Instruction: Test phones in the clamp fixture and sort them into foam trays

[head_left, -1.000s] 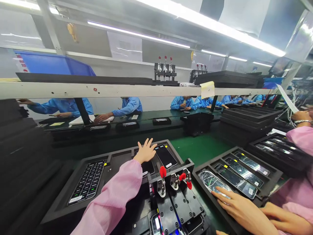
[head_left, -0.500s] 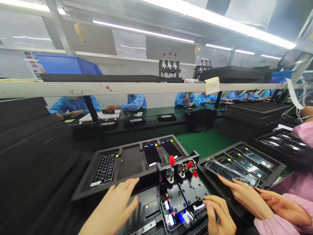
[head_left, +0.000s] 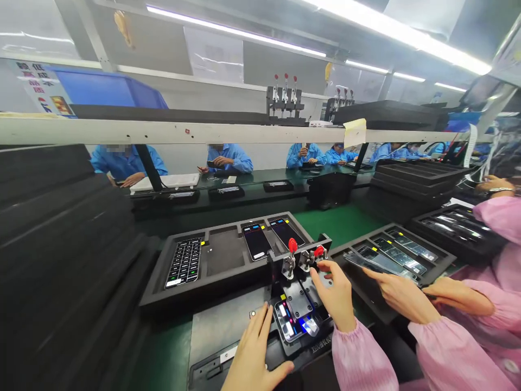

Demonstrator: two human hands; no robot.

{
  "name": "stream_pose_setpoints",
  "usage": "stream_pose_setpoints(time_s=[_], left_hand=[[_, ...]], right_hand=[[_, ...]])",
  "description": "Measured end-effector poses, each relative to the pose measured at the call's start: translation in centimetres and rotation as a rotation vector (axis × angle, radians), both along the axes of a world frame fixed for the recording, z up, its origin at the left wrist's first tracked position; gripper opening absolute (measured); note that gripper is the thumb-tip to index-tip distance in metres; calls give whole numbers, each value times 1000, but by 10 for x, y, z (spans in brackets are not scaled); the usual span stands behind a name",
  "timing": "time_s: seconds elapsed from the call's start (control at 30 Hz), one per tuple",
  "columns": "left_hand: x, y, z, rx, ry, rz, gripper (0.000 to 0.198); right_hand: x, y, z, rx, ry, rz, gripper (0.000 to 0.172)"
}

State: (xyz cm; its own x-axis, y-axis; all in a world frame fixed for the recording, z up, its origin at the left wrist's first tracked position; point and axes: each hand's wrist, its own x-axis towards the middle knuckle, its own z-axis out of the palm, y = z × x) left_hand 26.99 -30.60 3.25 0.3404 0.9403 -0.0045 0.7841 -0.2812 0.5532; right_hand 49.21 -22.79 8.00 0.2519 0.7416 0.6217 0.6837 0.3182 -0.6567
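Note:
My left hand (head_left: 255, 355) lies at the left side of a black clamping fixture (head_left: 211, 326), fingers stretched out beside a lit phone (head_left: 287, 321). That phone sits in the fixture, partly under a metal press plate (head_left: 298, 302), with a piece of clear film (head_left: 311, 326) at its lower end. My right hand (head_left: 337, 290) is over the fixture's right-hand plates, fingers apart, close below a toggle clamp with a red handle (head_left: 319, 251); contact is unclear. Another red-tipped clamp (head_left: 292, 247) stands upright to its left. My right hand hides part of the plates.
Behind the fixture, a black foam tray (head_left: 152, 293) holds several phones. To the right, a co-worker's hands (head_left: 407, 298) hold a film-wrapped phone (head_left: 380, 263) over another tray (head_left: 437, 267). Stacked black trays (head_left: 61, 260) rise at the left. A white shelf beam (head_left: 244, 133) crosses ahead.
My right hand has moved up and forward from the fixture's front to beside the clamps. My left hand has shifted right, nearer the lit phone. The camera view has shifted slightly.

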Motion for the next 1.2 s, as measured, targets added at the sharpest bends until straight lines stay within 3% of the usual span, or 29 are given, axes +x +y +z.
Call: stream_pose_setpoints(time_s=[0.13, 0.3, 0.73, 0.9, 1.07, 1.13, 1.2], left_hand=[[10, 2, 2, -15, 13, 39, 97], [18, 8, 11, 23, 68, 54, 98], [26, 18, 23, 78, 74, 49, 93], [24, 20, 26, 67, 91, 62, 94], [-16, 8, 27, 10, 78, 84, 95], [-48, -2, 25, -29, 64, 131, 92], [-81, -15, 19, -29, 21, 240, 89]], right_hand=[[10, 8, 0, 31, -2, -128, 25], [21, 17, -6, -64, 19, -57, 27], [20, 21, -10, -82, -80, -66, 29], [23, 15, 5, -30, -109, -192, 27], [28, -11, 39, 198, -21, -265, 25], [15, -31, 41, 276, -2, -288, 20], [-11, -50, 32, 315, -47, -178, 8]])
